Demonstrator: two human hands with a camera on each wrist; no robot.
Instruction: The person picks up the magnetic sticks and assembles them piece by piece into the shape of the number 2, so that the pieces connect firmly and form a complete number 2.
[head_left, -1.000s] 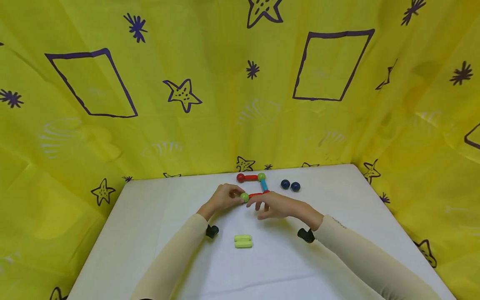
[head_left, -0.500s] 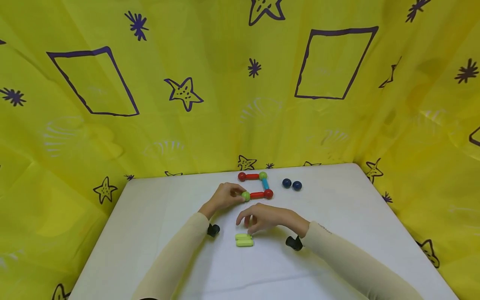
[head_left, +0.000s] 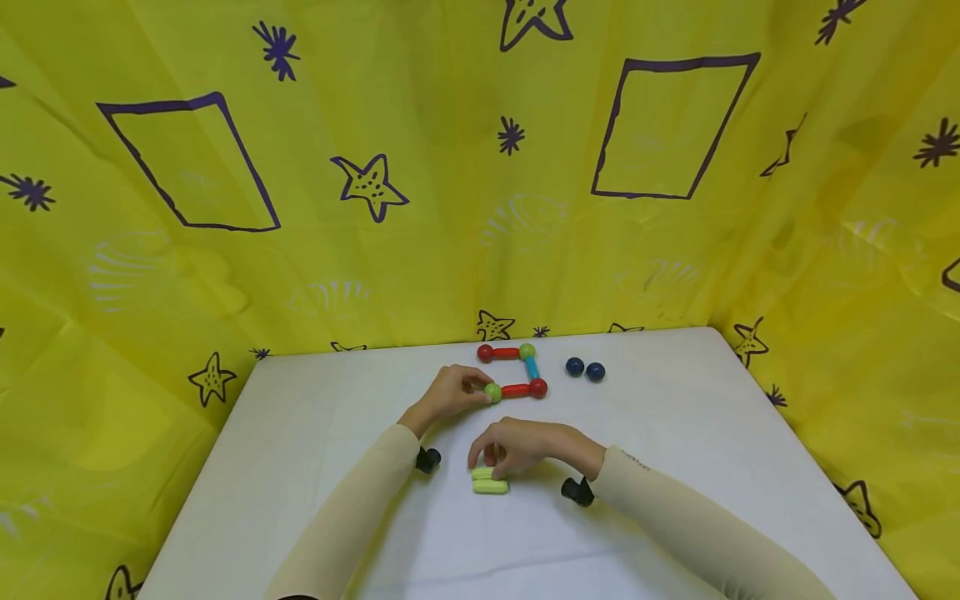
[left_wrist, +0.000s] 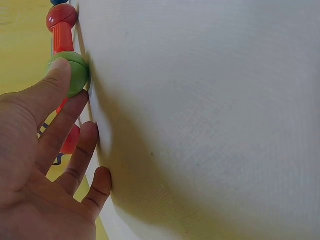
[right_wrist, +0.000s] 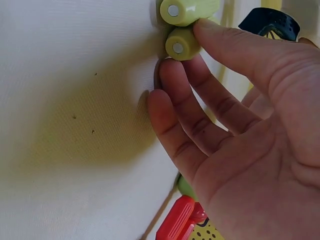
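My left hand (head_left: 450, 392) pinches a green ball (head_left: 492, 392) between thumb and fingers, at the near left end of a chain of magnetic building pieces. From that ball a red rod (head_left: 515, 390) leads to a red ball (head_left: 537, 387). A blue rod (head_left: 532, 367) links it to another green ball (head_left: 527, 352), then comes a second red rod (head_left: 506, 353) and a red ball (head_left: 485, 353). Nearer the body, my right hand (head_left: 517, 446) has thumb and fingers around the farther yellow-green magnetic rod (right_wrist: 181, 44). The other yellow-green rod (right_wrist: 187, 11) lies against it.
Two dark blue balls (head_left: 585, 369) sit right of the chain on the white table (head_left: 360, 517). A yellow patterned curtain (head_left: 435, 250) surrounds the table at the back and sides. Each wrist wears a black camera mount (head_left: 577, 492).
My right hand has left the chain's near red rod and come toward the body, down onto the yellow-green rods. The left hand still holds the green ball.
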